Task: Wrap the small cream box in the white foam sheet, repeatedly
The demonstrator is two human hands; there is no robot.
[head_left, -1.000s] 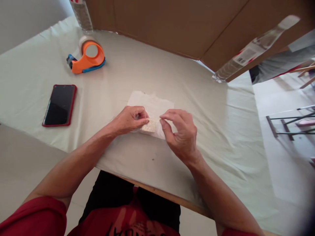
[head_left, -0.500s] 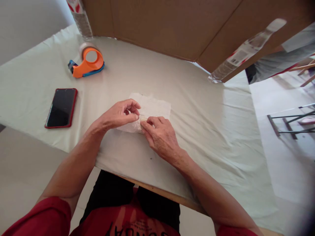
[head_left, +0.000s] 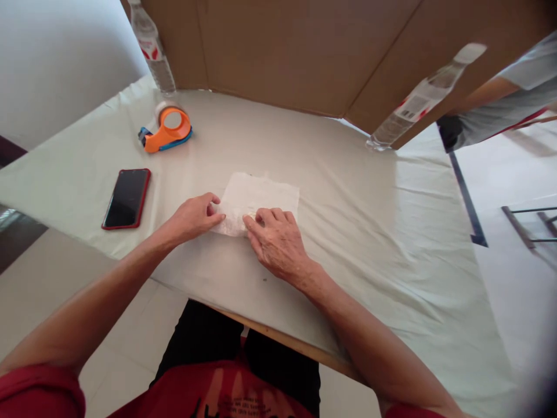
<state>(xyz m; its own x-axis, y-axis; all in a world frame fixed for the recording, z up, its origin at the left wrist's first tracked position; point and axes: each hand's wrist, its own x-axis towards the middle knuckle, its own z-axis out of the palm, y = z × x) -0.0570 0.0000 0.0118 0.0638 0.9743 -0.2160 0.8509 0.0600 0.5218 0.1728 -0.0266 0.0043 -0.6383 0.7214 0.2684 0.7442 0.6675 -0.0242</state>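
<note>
A thin white tissue-like sheet (head_left: pixel 263 194) lies on the cloth-covered table in front of me, its near edge crumpled. My right hand (head_left: pixel 278 238) is closed at that near edge, thumb and forefinger pressing on a small pale yellowish lump (head_left: pixel 249 217). The fingers partly hide the lump, and what it is cannot be made out. At the sheet's left corner is my left hand (head_left: pixel 198 217). Its thumb rests by the crumpled edge, with a gap between thumb and curled fingers.
A phone in a red case (head_left: pixel 127 198) and an orange tape dispenser (head_left: pixel 167 132) lie to the left. Clear plastic bottles stand at the back left (head_left: pixel 154 52) and back right (head_left: pixel 420 104), against a brown cardboard panel (head_left: pixel 278 52). Another person's arm (head_left: pixel 487 96) shows beyond.
My left hand has moved left, away from the right hand, to the sheet's left corner. The right hand stays nearly in place on the near edge. The view has shifted slightly.
</note>
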